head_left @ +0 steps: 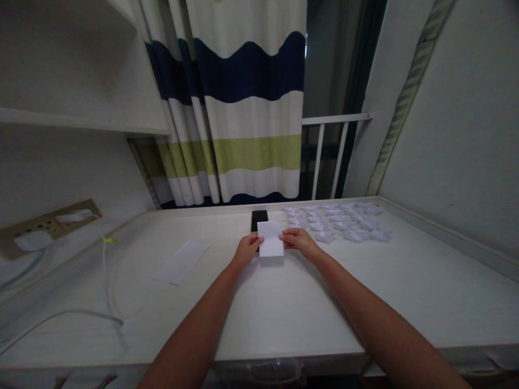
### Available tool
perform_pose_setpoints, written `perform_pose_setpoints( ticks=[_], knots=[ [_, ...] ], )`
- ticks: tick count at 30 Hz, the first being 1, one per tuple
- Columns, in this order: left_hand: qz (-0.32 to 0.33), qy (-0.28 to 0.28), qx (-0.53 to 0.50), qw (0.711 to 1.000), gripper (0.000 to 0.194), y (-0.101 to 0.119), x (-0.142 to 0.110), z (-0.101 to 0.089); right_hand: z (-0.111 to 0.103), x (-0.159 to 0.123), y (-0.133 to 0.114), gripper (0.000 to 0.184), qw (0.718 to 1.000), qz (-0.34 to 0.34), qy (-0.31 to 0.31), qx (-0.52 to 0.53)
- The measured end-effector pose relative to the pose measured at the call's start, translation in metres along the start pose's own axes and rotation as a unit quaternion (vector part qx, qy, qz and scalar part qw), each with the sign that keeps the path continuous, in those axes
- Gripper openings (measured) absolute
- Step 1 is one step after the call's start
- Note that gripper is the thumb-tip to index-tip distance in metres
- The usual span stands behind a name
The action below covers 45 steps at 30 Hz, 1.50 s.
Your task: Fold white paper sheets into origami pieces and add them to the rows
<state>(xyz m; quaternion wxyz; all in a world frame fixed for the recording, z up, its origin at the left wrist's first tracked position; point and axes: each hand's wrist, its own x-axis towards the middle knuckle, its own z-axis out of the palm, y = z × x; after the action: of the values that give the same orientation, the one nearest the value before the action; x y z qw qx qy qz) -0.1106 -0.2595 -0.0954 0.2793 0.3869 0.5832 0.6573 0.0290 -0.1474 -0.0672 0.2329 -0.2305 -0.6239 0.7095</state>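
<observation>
A small rectangular piece of white paper [271,239] is held up just above the desk, between my two hands. My left hand [246,249] pinches its left edge, thumb on the near face. On the opposite edge, my right hand [302,242] grips it the same way, with its other fingers behind the sheet. Directly beyond the paper lies a black phone [259,219], its lower part partly covered from view. To the right of the phone, several folded white paper pieces [330,221] are laid out in rows.
Flat white sheets [182,262] lie on the white desk [284,308] at the left. A power strip [48,227] with plugs is on the left wall, and a white cable [73,312] runs over the desk. A striped curtain [255,119] hangs behind.
</observation>
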Motion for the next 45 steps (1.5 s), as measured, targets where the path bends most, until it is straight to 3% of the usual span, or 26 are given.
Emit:
perform_pose_setpoints(
  ticks=[9,17,27,34,45],
  knots=[
    [-0.003,-0.004,-0.013,1.0,0.03,0.0037,-0.0025,0.0012,0.003,0.0029,0.0051,0.014,1.0,-0.007,0.018,0.016],
    [0.012,0.028,-0.011,0.999,0.031,0.0039,-0.002,-0.0002,0.0027,0.0001,0.0029,0.016,1.0,0.007,-0.024,-0.017],
    [0.013,0.004,-0.007,1.0,0.039,0.0047,-0.0019,-0.0004,0.0037,0.0008,0.0031,0.023,1.0,-0.003,-0.017,-0.024],
    [0.028,0.044,-0.001,0.999,0.039,0.0061,-0.0005,-0.003,0.0043,-0.0022,0.0015,0.02,0.999,0.013,-0.04,-0.029],
    [0.032,0.047,-0.002,0.998,0.042,0.0087,-0.002,-0.0017,0.0053,0.0018,0.0048,0.019,0.999,0.002,-0.035,-0.027]
  ],
)
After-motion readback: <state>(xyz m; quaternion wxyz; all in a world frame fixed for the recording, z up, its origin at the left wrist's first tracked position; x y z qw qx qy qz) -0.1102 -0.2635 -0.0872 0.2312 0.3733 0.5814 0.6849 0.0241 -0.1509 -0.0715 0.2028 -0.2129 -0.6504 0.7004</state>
